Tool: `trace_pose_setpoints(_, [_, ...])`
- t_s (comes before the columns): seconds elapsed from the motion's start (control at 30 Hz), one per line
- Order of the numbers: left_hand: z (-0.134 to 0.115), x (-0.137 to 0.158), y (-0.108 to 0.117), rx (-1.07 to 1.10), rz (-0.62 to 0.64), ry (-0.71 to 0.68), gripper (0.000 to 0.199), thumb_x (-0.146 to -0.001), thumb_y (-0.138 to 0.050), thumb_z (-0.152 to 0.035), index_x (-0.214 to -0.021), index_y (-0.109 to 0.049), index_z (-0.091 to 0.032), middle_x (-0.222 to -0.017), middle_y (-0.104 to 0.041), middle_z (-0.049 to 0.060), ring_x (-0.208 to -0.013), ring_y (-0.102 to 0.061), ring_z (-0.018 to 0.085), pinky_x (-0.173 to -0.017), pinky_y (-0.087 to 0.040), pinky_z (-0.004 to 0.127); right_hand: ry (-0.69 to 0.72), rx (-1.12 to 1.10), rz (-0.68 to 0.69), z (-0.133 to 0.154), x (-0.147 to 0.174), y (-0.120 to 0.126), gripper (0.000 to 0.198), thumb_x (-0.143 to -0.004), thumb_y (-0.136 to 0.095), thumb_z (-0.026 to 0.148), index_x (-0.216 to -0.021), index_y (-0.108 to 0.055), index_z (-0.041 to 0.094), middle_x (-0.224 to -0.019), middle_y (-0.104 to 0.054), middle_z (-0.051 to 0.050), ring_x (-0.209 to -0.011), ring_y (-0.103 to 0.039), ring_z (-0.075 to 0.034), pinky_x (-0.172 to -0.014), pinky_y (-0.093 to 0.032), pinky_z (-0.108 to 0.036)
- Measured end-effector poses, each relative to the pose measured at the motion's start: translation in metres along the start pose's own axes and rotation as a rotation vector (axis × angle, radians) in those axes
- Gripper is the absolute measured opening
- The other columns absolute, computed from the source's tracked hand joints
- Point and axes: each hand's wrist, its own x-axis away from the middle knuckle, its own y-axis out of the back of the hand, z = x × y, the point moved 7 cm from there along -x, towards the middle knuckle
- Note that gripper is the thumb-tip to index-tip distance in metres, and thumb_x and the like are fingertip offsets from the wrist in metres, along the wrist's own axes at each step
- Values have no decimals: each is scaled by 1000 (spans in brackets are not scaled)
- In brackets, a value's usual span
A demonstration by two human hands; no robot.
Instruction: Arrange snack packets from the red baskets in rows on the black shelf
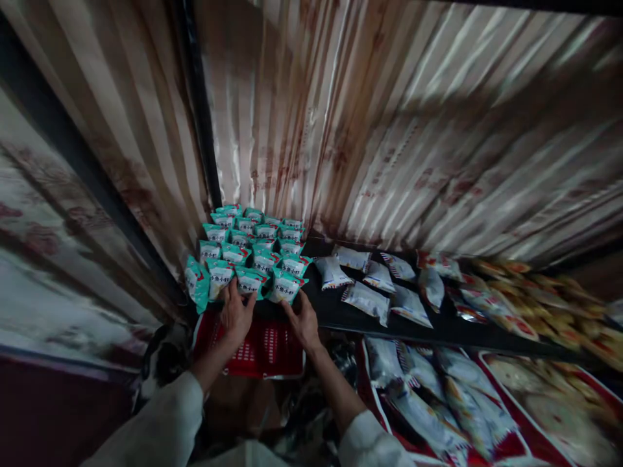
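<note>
Several teal snack packets with white fronts and dark lettering stand upright in rows on a black shelf. My left hand has its thumb and fingers at the lower edge of a front-row teal snack packet, pinching it. Beside it, my right hand holds the rightmost front teal snack packet by its lower corners, thumb and fingers on either side. At the left end, one teal packet stands turned at an angle.
Below my hands sits a red basket. White packets lie scattered on the shelf to the right, then yellowish packets. Lower right, more baskets hold silvery packets and pale packs. A pleated curtain hangs behind; a dark post rises left.
</note>
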Motion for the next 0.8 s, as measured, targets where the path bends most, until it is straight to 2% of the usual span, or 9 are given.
trace_pose_setpoints(0.17, [-1, -9, 1, -25, -81, -52, 57, -83, -58, -40, -132, -43, -15, -117, -59, 15, -95, -64, 25, -75, -52, 35, 1, -10, -18, 1, 0, 2, 61, -78, -57, 53, -126, -55, 14, -98, -70, -10, -68, -63, -19, -68, -53, -33])
trace_pose_setpoints(0.3, [5, -13, -1, 35, -127, -140, 57, -82, -59, -41, -130, -45, -13, -106, -64, 13, -87, -64, 24, -77, -52, 37, 12, -1, -37, 7, -1, 6, 57, -78, -58, 51, -123, -58, 15, -97, -70, -10, -68, -63, -20, -67, -53, -34])
trace_pose_setpoints(0.5, [8, -12, -4, 6, -32, -231, 57, -83, -60, -40, -130, -46, -12, -109, -64, 13, -79, -65, 21, -76, -52, 34, 1, 14, 38, 6, -3, 2, 61, -78, -57, 52, -126, -55, 15, -98, -70, -10, -71, -64, -20, -71, -53, -35])
trace_pose_setpoints(0.67, [3, -7, -5, -61, -25, -302, 61, -86, -54, -44, -136, -39, -11, -117, -63, 17, -97, -65, 25, -81, -52, 34, 40, 50, 31, 5, -2, -1, 60, -80, -55, 51, -128, -53, 16, -104, -69, -12, -80, -65, -23, -73, -53, -36])
trace_pose_setpoints(0.8, [0, -2, -10, -84, -23, -304, 62, -89, -48, -45, -139, -35, -9, -123, -59, 20, -107, -61, 28, -82, -53, 36, 55, 67, 16, 4, 0, -2, 61, -80, -55, 51, -130, -51, 15, -109, -67, -12, -83, -65, -22, -76, -52, -36])
